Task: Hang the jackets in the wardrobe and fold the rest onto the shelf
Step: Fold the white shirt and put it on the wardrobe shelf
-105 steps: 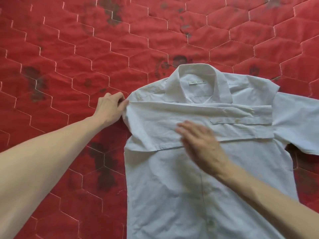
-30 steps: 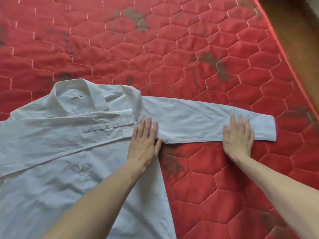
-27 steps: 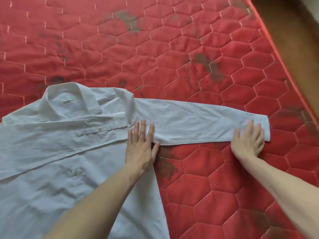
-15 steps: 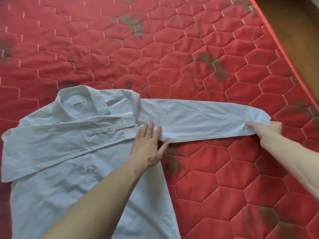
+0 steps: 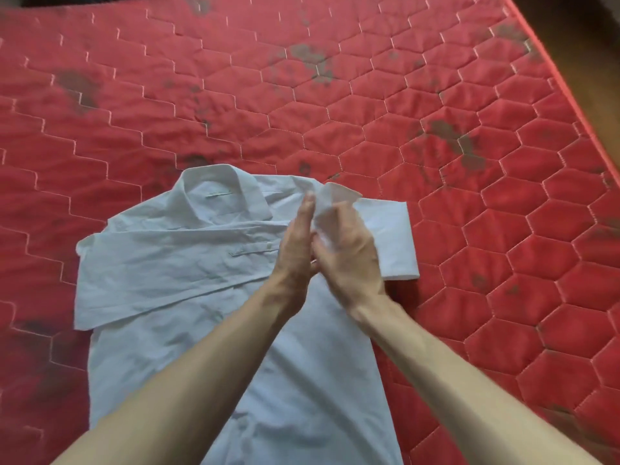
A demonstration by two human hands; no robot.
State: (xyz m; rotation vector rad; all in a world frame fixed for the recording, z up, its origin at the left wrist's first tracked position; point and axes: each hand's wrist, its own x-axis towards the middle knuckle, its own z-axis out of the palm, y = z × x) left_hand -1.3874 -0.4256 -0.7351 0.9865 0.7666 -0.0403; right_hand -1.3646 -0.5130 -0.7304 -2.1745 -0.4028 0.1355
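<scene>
A white long-sleeved shirt lies face down on the red quilted mattress, collar away from me. One sleeve is folded flat across the back. The other sleeve is doubled over at the shirt's right side, its cuff end lifted. My right hand grips that cuff end above the shoulder. My left hand stands edge-on against the shirt at the shoulder line, fingers straight and together, right beside the right hand. Motion blur hides the fingertips.
The mattress carries dark stains and ends at a red piped edge on the right, with brown floor beyond. No wardrobe, shelf or other garment is in view.
My right hand has carried the cuff end from the far right back over to the shoulder, doubling the sleeve. My left hand has turned from flat to edge-on. The view has shifted left.
</scene>
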